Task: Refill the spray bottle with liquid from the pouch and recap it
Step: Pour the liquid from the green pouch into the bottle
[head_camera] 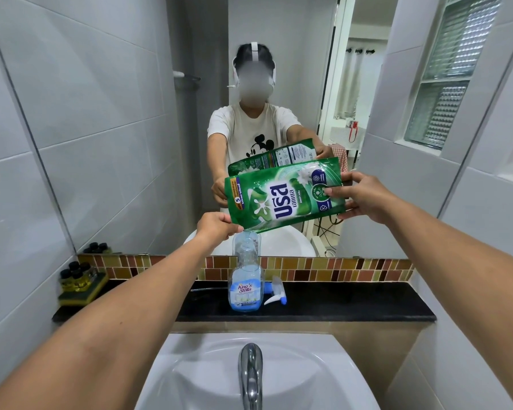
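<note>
A green refill pouch (285, 199) hangs tilted over the clear spray bottle (245, 284), its lower left corner just above the bottle's open neck. My left hand (216, 227) pinches that lower corner. My right hand (360, 196) grips the pouch's raised right end. The bottle stands upright on the black ledge (353, 303) with blue liquid in its bottom part. Its white and blue spray head (276, 291) lies on the ledge just right of the bottle, off the bottle.
A mirror (116, 113) behind the ledge reflects me and the pouch. Small yellow bottles with black caps (76, 276) sit on a sponge at the ledge's left end. Below are the white sink (205, 380) and its chrome tap (251, 374).
</note>
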Demonstrator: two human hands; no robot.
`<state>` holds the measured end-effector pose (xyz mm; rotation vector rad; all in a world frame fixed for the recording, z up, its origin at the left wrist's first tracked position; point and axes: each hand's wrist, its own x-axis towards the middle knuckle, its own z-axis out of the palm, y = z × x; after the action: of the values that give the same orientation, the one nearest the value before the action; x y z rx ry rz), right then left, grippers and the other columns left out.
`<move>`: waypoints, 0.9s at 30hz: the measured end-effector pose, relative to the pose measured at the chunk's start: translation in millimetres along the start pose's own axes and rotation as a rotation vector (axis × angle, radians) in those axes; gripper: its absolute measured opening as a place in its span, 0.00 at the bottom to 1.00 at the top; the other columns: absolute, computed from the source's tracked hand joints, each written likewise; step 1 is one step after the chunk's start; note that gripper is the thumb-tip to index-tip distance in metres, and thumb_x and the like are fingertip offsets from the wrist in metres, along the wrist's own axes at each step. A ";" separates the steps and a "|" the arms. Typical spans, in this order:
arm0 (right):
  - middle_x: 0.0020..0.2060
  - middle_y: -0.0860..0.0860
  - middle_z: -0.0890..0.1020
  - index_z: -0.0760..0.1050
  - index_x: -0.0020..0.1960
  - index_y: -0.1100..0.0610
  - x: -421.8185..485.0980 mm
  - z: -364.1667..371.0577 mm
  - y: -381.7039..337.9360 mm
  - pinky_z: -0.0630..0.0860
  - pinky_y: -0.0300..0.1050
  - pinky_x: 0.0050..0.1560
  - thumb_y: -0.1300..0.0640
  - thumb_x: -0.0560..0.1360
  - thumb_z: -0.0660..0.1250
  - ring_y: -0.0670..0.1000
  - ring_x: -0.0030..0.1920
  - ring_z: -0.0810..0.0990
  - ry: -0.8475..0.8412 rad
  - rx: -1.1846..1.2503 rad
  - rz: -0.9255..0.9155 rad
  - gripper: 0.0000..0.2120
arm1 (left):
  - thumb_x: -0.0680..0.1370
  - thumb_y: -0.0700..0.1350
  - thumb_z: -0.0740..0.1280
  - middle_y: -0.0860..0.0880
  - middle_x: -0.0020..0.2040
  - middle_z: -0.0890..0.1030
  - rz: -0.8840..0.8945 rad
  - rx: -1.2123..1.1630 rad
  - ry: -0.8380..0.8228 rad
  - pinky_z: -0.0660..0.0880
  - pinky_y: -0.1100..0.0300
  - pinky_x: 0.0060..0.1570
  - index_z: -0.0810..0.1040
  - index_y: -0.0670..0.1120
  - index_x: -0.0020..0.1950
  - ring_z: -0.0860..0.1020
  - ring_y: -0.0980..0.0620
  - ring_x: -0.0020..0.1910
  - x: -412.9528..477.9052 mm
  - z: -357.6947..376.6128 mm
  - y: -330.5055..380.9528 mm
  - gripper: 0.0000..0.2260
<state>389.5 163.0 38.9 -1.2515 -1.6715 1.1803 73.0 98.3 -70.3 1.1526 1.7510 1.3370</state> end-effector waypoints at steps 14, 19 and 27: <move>0.48 0.55 0.86 0.72 0.64 0.53 -2.8 -0.1 -3.9 0.85 0.55 0.42 0.58 0.71 0.77 0.57 0.42 0.88 0.014 -0.007 -0.009 0.24 | 0.70 0.37 0.78 0.47 0.34 0.81 -0.001 0.017 -0.004 0.75 0.55 0.40 0.80 0.44 0.33 0.76 0.48 0.38 -0.5 1.7 -0.4 0.10; 0.48 0.56 0.86 0.73 0.61 0.53 -3.4 0.6 -4.7 0.85 0.56 0.43 0.57 0.71 0.77 0.58 0.44 0.88 0.028 -0.018 -0.012 0.22 | 0.71 0.37 0.78 0.46 0.36 0.82 0.000 0.017 0.000 0.76 0.55 0.42 0.81 0.44 0.35 0.76 0.49 0.38 -1.8 2.5 0.7 0.08; 0.47 0.56 0.87 0.74 0.56 0.51 -3.5 4.3 -8.3 0.84 0.54 0.42 0.57 0.71 0.76 0.57 0.42 0.88 0.052 -0.028 -0.031 0.17 | 0.71 0.37 0.77 0.47 0.36 0.82 0.001 -0.001 0.009 0.76 0.56 0.40 0.82 0.43 0.36 0.77 0.49 0.38 -3.1 2.1 -0.1 0.07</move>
<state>384.0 157.7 45.4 -1.2583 -1.6686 1.1007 76.1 96.2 -71.1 1.1480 1.7567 1.3456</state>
